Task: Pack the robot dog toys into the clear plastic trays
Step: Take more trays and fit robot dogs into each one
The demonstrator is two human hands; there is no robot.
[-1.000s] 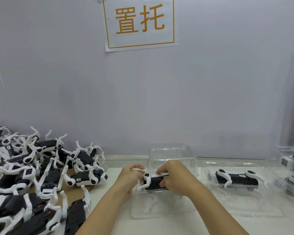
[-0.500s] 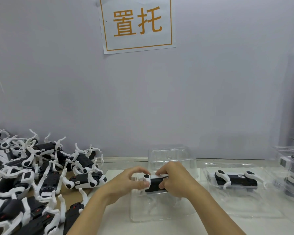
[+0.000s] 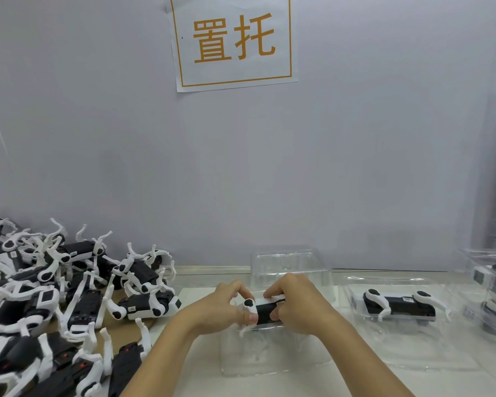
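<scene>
A black-and-white robot dog toy [image 3: 262,309] is held between both hands over a clear plastic tray [image 3: 269,359] at the table's middle. My left hand [image 3: 224,308] pinches its left end, thumb and fingers around a white leg joint. My right hand [image 3: 295,303] grips the right part of the body and hides that end. A second toy [image 3: 398,306] lies packed in another clear tray [image 3: 355,285] to the right. A heap of loose robot dog toys [image 3: 69,305] covers the table's left side.
A stack of empty clear trays [image 3: 287,262] stands behind my hands against the wall. More trays holding toys are piled at the far right edge [image 3: 493,285]. A paper sign [image 3: 232,41] hangs on the grey wall. Brown cardboard [image 3: 126,328] lies under the heap.
My left hand has shifted right along the toy, its thumb and fingers closing around the left leg joint. The toy stays over the middle tray; the right hand keeps its grip.
</scene>
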